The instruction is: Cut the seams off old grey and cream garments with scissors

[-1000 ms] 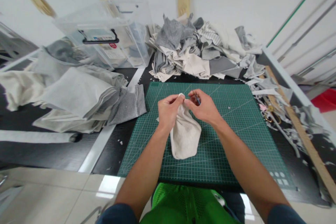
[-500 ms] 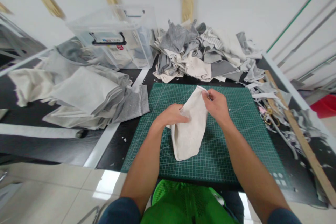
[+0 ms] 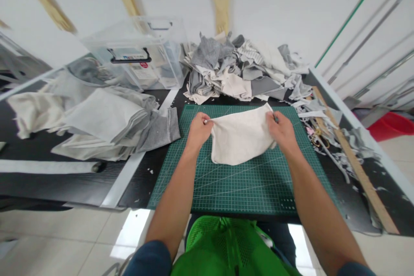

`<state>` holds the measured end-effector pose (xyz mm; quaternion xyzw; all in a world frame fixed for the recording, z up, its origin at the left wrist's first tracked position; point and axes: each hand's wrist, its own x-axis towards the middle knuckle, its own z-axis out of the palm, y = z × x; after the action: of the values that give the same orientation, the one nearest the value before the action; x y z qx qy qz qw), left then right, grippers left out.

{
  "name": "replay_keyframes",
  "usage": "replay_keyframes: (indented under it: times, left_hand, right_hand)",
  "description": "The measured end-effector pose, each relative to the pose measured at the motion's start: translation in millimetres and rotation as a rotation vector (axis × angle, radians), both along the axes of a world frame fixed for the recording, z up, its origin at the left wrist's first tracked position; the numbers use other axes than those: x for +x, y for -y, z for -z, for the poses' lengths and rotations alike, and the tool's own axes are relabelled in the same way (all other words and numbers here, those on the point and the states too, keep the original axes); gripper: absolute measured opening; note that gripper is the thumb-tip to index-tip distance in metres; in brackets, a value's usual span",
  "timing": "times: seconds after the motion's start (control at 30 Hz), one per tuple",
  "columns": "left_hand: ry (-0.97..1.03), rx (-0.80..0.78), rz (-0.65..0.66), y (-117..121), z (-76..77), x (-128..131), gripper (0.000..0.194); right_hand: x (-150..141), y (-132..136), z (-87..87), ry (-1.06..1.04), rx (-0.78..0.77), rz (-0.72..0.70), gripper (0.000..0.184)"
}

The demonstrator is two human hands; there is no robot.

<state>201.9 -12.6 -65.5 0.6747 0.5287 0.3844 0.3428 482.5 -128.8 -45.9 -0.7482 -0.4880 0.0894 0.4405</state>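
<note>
A piece of off-white fabric is stretched between my two hands above a green cutting mat. My left hand pinches its upper left corner. At the upper right, my right hand is closed on the other end of the same cloth. A small dark metal object shows at the right thumb and fingers; too little of it is visible to name it. The cloth's lower edge hangs loose over the mat.
Folded grey and white fabric is stacked on the left. Behind it stands a clear plastic box. A heap of cloth scraps lies at the back. A wooden strip, gold-handled scissors and trimmings are on the right.
My left hand has moved from the cloth's middle to its upper left corner. My right hand has shifted right, and the cloth is now spread wide between them.
</note>
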Motion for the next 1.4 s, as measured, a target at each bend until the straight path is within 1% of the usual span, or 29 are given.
replay_keyframes:
  times: [0.03,0.07,0.13,0.17,0.2,0.23,0.3,0.33,0.4,0.47,0.53,0.6,0.67,0.7,0.73,0.8,0.87,0.93,1.0,1.03,1.07,1.1,1.13,1.2,1.23,1.3,1.37,1.4]
  left_hand:
    - [0.032,0.005,-0.036,1,2.0,5,0.032]
    - [0.022,0.004,-0.061,4,3.8,8,0.041]
    - [-0.122,-0.014,-0.073,10,6.4,8,0.052]
    - [-0.238,-0.040,-0.059,15,7.6,6,0.052]
    - [-0.362,-0.081,-0.019,21,8.7,3,0.049]
    - [-0.465,-0.144,0.052,26,10.1,-1,0.047]
    - [-0.570,-0.242,0.175,38,13.4,-7,0.042]
    - [-0.574,-0.257,0.214,43,15.2,-9,0.037]
    - [-0.509,-0.247,0.255,51,18.2,-9,0.022]
    - [-0.378,-0.214,0.258,55,18.5,-7,0.011]
    - [-0.191,-0.147,0.229,57,14.7,-5,0.009]
    - [0.015,-0.057,0.184,58,6.4,-3,0.012]
    - [0.186,0.009,0.146,61,-6.1,-3,0.016]
    - [0.239,0.036,0.129,62,-13.8,-4,0.017]
    - [0.271,0.063,0.111,64,-22.2,-4,0.018]
    - [0.274,0.160,0.081,70,-41.1,-6,0.018]
    - [0.274,0.238,0.064,76,-61.2,-9,0.019]
    - [0.310,0.264,0.051,80,-79.4,-11,0.020]
    - [0.332,0.259,0.022,79,-91.6,-12,0.021]
    - [0.332,0.245,0.005,75,-93.9,-12,0.021]
    - [0.321,0.222,-0.010,70,-93.2,-12,0.022]
    - [0.297,0.190,-0.026,63,-89.2,-11,0.022]
    - [0.258,0.150,-0.037,54,-82.0,-10,0.021]
    - [0.122,0.044,-0.064,36,-59.9,-8,0.019]
    - [0.033,-0.023,-0.086,28,-46.4,-7,0.018]
    - [-0.137,-0.209,-0.100,15,-18.7,-5,0.016]
    - [-0.178,-0.298,-0.080,6,4.8,-4,0.014]
    - [-0.195,-0.330,-0.071,3,13.6,-5,0.013]
  right_hand:
    - [2,2,2.8,-0.031,-0.029,-0.016,0.045]
    - [4,4,5.8,-0.060,-0.059,-0.029,0.046]
    - [9,11,12.4,-0.121,-0.125,-0.047,0.045]
    - [12,15,15.9,-0.152,-0.166,-0.059,0.042]
    - [15,20,19.5,-0.191,-0.216,-0.083,0.040]
    - [18,25,23.1,-0.228,-0.271,-0.114,0.039]
    - [22,35,30.1,-0.284,-0.347,-0.167,0.039]
    - [22,40,33.1,-0.308,-0.357,-0.180,0.038]
    - [21,47,37.4,-0.356,-0.312,-0.186,0.034]
    - [18,52,38.2,-0.373,-0.194,-0.190,0.030]
    - [15,55,34.9,-0.344,-0.040,-0.200,0.030]
    - [14,58,27.8,-0.313,0.083,-0.213,0.032]
    - [12,63,17.5,-0.307,0.150,-0.214,0.034]
    - [11,65,11.2,-0.305,0.169,-0.210,0.036]
    - [9,69,4.3,-0.306,0.190,-0.198,0.037]
    - [6,76,-11.4,-0.325,0.231,-0.172,0.038]
    - [1,85,-28.5,-0.410,0.265,-0.166,0.037]
    - [-4,92,-44.1,-0.515,0.266,-0.204,0.037]
    - [-7,94,-54.2,-0.590,0.244,-0.242,0.037]
    - [-7,92,-55.6,-0.615,0.226,-0.251,0.038]
    - [-6,87,-54.2,-0.631,0.208,-0.249,0.039]
    - [-5,80,-49.7,-0.638,0.185,-0.239,0.040]
    - [-3,72,-42.2,-0.636,0.168,-0.217,0.040]
    - [3,52,-19.8,-0.587,0.116,-0.165,0.037]
    - [6,42,-6.4,-0.555,0.047,-0.147,0.036]
    - [14,25,21.1,-0.490,-0.096,-0.105,0.040]
    - [23,14,44.2,-0.375,-0.213,-0.068,0.042]
    - [27,10,52.8,-0.280,-0.245,-0.042,0.040]
